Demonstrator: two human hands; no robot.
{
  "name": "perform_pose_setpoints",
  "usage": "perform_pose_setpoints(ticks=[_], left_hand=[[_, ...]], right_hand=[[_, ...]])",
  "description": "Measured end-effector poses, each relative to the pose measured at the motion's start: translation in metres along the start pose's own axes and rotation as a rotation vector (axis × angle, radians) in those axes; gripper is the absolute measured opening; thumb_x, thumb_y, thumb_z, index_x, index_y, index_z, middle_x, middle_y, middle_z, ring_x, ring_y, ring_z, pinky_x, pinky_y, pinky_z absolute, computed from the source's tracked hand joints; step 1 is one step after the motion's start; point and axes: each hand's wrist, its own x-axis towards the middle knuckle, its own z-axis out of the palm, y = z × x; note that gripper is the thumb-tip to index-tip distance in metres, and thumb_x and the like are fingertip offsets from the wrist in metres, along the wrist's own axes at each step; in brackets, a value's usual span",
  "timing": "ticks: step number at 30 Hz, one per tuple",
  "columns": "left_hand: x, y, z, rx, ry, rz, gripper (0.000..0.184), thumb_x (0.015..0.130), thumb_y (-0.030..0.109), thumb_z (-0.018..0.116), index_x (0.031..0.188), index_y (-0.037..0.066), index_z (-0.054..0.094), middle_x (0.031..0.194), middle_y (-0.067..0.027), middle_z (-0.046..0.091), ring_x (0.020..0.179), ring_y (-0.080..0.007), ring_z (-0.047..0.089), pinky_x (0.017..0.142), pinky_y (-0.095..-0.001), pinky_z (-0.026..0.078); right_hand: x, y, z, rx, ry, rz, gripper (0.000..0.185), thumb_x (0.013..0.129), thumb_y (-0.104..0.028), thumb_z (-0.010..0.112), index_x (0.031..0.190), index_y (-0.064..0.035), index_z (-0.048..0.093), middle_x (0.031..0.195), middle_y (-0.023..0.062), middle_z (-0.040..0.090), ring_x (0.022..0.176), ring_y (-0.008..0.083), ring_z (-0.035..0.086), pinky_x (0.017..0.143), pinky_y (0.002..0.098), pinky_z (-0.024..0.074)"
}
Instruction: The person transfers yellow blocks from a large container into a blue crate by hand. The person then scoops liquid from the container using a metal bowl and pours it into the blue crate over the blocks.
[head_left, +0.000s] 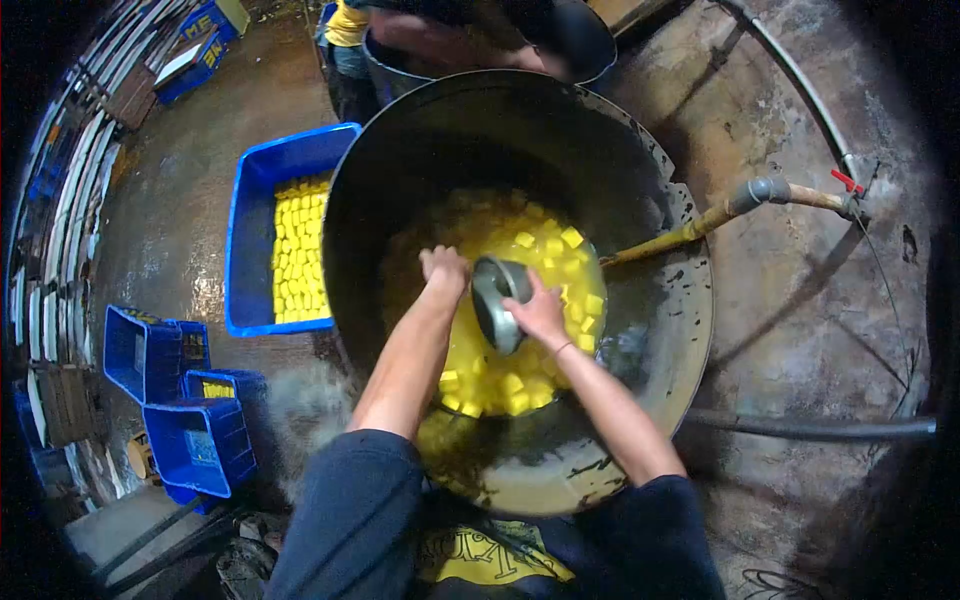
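A large round metal vat [650,360] stands in front of me, with yellow blocks [515,385] floating in yellowish liquid inside it. My right hand [538,310] grips the rim of a grey metal bowl [492,300], which is tilted on its side over the liquid. Just left of the bowl, my left hand [445,268] is held over the vat with its fingers curled; what it holds, if anything, is too small to make out. Left of the vat, a blue crate [237,250] holds rows of yellow blocks [298,250].
Several blue crates [200,450] stand at the lower left. A pipe [690,232] with a red valve handle [847,181] reaches over the vat from the right. Another person [440,35] works at a second vat beyond. A dark pipe [820,428] lies at the right.
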Motion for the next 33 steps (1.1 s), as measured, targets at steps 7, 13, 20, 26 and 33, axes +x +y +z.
perform_pose_setpoints(ticks=[7, 13, 20, 26, 33], left_hand=[[0.027, 0.012, 0.146, -0.162, -0.15, -0.005, 0.062, 0.09, 0.022, 0.041, 0.145, 0.015, 0.014, 0.152, 0.0003, 0.011, 0.137, -0.0212, 0.023, 0.102, -0.0372, 0.039], [0.029, 0.002, 0.184, 0.107, -0.156, 0.112, 0.057, 0.089, 0.023, 0.039, 0.142, 0.007, 0.024, 0.149, -0.0095, 0.021, 0.136, -0.026, 0.021, 0.111, -0.0342, 0.022], [0.026, 0.008, 0.133, -0.218, -0.416, -0.094, 0.052, 0.092, 0.029, 0.036, 0.142, 0.023, 0.027, 0.151, 0.0029, 0.019, 0.137, -0.0185, 0.023, 0.106, -0.0361, 0.029], [-0.027, 0.014, -0.052, -0.021, -0.208, 0.194, 0.031, 0.081, 0.032, 0.055, 0.106, 0.016, 0.064, 0.11, -0.0039, 0.063, 0.105, -0.024, 0.058, 0.087, -0.0497, 0.042], [-0.243, 0.012, -0.057, -0.207, 0.265, 0.71, 0.045, 0.086, 0.043, 0.05, 0.11, 0.005, 0.056, 0.11, -0.0102, 0.057, 0.105, -0.0269, 0.054, 0.085, -0.045, 0.042]], right_hand=[[0.026, 0.02, 0.049, 0.032, -0.013, 0.17, 0.087, 0.06, -0.04, 0.071, 0.137, -0.0144, 0.038, 0.112, 0.0337, 0.047, 0.103, 0.0438, 0.051, 0.093, 0.0423, 0.0424], [0.035, 0.041, 0.064, 0.094, -0.073, 0.189, 0.084, 0.06, -0.035, 0.073, 0.135, -0.012, 0.041, 0.109, 0.029, 0.055, 0.107, 0.0397, 0.048, 0.094, 0.0398, 0.0415], [0.057, 0.097, 0.087, 0.271, -0.016, 0.044, 0.07, 0.064, -0.029, 0.073, 0.127, -0.0101, 0.051, 0.104, 0.0226, 0.063, 0.094, 0.0274, 0.062, 0.085, 0.0329, 0.048], [0.049, 0.086, 0.061, 0.374, -0.15, 0.236, 0.037, 0.074, -0.022, 0.057, 0.106, -0.004, 0.063, 0.081, 0.0108, 0.063, 0.072, 0.0209, 0.058, 0.068, 0.0327, 0.0475], [0.009, 0.008, -0.033, 0.726, -0.267, 0.132, 0.015, 0.071, -0.015, 0.053, 0.08, -0.0041, 0.057, 0.072, 0.0046, 0.055, 0.06, 0.0161, 0.054, 0.055, 0.0291, 0.0477]])
